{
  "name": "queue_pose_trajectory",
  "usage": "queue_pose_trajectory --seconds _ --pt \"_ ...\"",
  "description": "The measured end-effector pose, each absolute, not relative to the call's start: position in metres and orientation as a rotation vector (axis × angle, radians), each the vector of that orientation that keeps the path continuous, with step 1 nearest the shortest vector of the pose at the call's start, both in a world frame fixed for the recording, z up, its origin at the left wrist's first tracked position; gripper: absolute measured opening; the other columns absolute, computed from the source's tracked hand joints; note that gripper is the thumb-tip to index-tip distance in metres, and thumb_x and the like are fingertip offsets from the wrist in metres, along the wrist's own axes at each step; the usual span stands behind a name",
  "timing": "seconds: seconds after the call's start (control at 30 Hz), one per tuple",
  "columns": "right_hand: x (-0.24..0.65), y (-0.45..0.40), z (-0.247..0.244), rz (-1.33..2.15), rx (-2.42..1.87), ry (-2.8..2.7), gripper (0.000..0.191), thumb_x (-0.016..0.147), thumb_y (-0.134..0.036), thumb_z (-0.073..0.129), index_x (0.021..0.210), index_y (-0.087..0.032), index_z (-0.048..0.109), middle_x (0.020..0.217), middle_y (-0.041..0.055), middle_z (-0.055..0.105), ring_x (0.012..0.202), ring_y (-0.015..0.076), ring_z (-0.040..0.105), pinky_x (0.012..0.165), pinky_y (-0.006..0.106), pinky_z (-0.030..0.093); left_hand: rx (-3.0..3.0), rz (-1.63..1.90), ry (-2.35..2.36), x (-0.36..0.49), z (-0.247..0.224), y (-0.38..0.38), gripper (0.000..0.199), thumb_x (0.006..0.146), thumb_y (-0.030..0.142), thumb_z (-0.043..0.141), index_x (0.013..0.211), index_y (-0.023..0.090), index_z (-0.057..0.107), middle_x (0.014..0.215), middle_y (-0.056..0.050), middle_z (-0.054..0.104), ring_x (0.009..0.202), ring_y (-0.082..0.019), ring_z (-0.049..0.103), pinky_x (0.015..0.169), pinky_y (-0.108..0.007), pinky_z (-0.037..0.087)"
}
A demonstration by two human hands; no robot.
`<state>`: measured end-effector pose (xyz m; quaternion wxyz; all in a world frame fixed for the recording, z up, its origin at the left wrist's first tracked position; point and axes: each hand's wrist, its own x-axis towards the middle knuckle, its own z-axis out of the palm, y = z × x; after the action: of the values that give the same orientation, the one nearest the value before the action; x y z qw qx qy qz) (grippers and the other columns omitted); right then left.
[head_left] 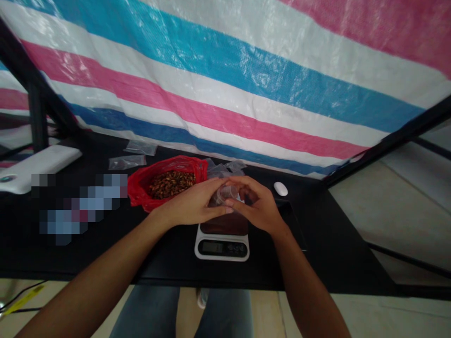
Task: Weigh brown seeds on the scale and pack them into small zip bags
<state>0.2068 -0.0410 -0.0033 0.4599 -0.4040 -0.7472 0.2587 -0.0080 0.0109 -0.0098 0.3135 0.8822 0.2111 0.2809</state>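
My left hand (200,201) and my right hand (259,203) meet above a small kitchen scale (221,249), their fingers curled around a clear, rounded plastic item (228,192). Whether it is a cup or an opened bag, I cannot tell, as the fingers cover much of it. The white scale has a dark brown top plate and a display on its near side; its far part is hidden by the hands. Left of the hands, an open red plastic bag (160,203) holds many small brown pieces (172,183) that look like nuts or seeds.
Flat clear plastic bags (127,162) lie toward the back of the black table (169,263), with more behind my hands. A white mouse (281,188) and a dark flat object (294,220) are at the right. A long white device (42,166) lies left. Striped sheeting (229,89) hangs behind.
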Motion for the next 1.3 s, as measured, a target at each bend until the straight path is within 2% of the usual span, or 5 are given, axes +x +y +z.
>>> queue_pose_trajectory --seconds 0.2,0.4,0.7,1.0,1.3 --pt "0.207 -0.041 -0.005 0.604 -0.879 -1.83 0.038 0.094 -0.024 0.073 0.131 -0.031 0.071 0.13 0.0072 0.073 0.105 0.0224 0.065 0.078 0.036 0.052 2.241 0.783 0.648 -0.004 -0.011 0.009 0.048 0.096 0.046 0.068 0.134 0.018 0.058 0.124 -0.01 0.071 0.107 -0.025 0.069 0.091 -0.036 0.052" --pt "0.211 -0.038 -0.009 0.664 -0.866 -1.764 0.041 0.092 -0.025 0.075 0.131 -0.031 0.069 0.128 0.0086 0.067 0.102 0.0208 0.067 0.074 0.033 0.055 2.346 0.74 0.812 -0.006 -0.006 0.006 0.037 0.099 0.054 0.059 0.111 0.019 0.062 0.089 -0.003 0.07 0.077 -0.021 0.066 0.065 -0.03 0.042" --pt "0.223 -0.033 -0.011 0.631 -1.066 -1.838 0.054 0.088 -0.017 0.07 0.139 -0.026 0.055 0.124 0.0085 0.07 0.109 0.0199 0.07 0.093 0.036 0.058 2.406 0.722 1.032 -0.009 -0.004 0.011 0.037 0.1 0.055 0.056 0.117 0.022 0.06 0.097 -0.005 0.075 0.086 -0.027 0.073 0.075 -0.035 0.048" --pt "0.224 -0.034 -0.01 0.424 -1.14 -2.226 0.047 0.084 -0.026 0.081 0.129 -0.023 0.065 0.127 0.0111 0.071 0.12 0.0289 0.063 0.106 0.049 0.05 2.366 0.832 0.975 -0.01 -0.005 0.009 0.043 0.096 0.061 0.06 0.114 0.024 0.051 0.097 -0.003 0.075 0.083 -0.026 0.075 0.069 -0.034 0.048" --pt "0.207 -0.043 0.004 0.419 -0.926 -1.969 0.028 0.093 -0.027 0.074 0.12 -0.025 0.073 0.104 0.0067 0.076 0.092 0.0213 0.07 0.083 0.038 0.057 2.406 0.725 1.11 -0.005 -0.001 0.005 0.047 0.093 0.059 0.062 0.119 0.023 0.047 0.097 -0.006 0.076 0.081 -0.03 0.076 0.07 -0.037 0.051"
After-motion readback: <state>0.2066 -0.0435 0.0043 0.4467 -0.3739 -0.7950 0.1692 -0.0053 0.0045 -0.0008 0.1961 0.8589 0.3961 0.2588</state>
